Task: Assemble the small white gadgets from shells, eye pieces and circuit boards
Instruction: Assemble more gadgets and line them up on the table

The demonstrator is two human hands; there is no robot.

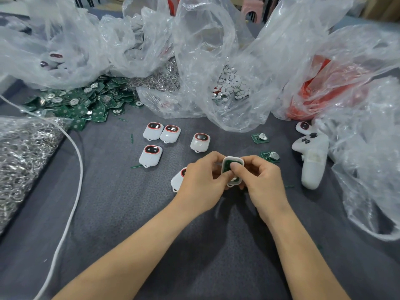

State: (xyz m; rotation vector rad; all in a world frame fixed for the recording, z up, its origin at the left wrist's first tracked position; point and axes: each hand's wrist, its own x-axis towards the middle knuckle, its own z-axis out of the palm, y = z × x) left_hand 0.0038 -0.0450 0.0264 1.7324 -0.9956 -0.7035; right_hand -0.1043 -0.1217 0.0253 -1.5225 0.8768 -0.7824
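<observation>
At frame centre, the left hand [202,180] and right hand [263,180] pinch a white shell [232,169] holding a green circuit board [227,166]. Bare grey desk [216,245] lies open below; finished gadgets [151,155] and plastic bags [216,61] crowd the upper edge.

The desk [108,191] is dark grey. White gadgets [151,155] carry red-ringed dark eye pieces [153,149]. Circuit boards [86,105] are green; one bag [324,92] shows red-orange; a cord [79,152] is white.
</observation>
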